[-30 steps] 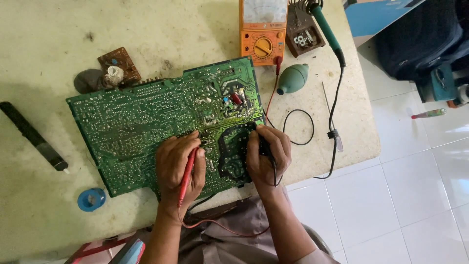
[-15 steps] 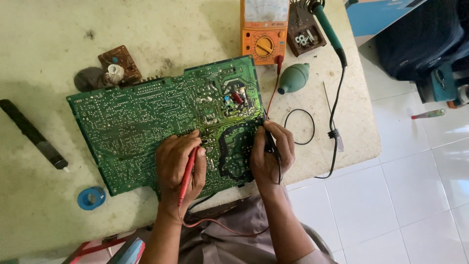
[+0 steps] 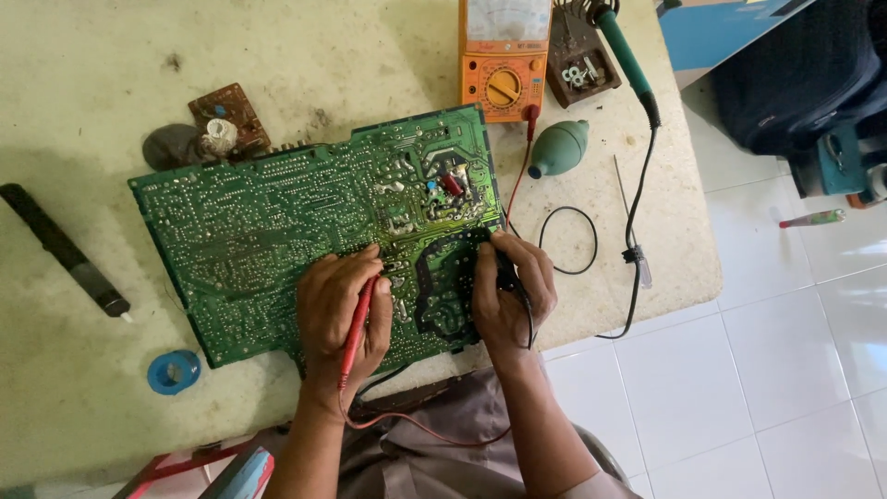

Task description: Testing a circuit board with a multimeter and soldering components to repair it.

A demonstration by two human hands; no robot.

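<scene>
On the desk (image 3: 83, 111), head view: a large green circuit board (image 3: 277, 231) lies flat, solder side up, below an orange multimeter (image 3: 504, 60). Left hand (image 3: 342, 314), grip clenched around a red probe (image 3: 356, 319), tip on the board. Right hand (image 3: 513, 291), grip clenched around a black probe (image 3: 506, 268), touching the board's right part.

An electronics repair workshop: orange analogue multimeter (image 3: 504, 57) at twelve o'clock, green-handled soldering iron (image 3: 625, 54) beside it, on a stained bench (image 3: 92, 111).
</scene>
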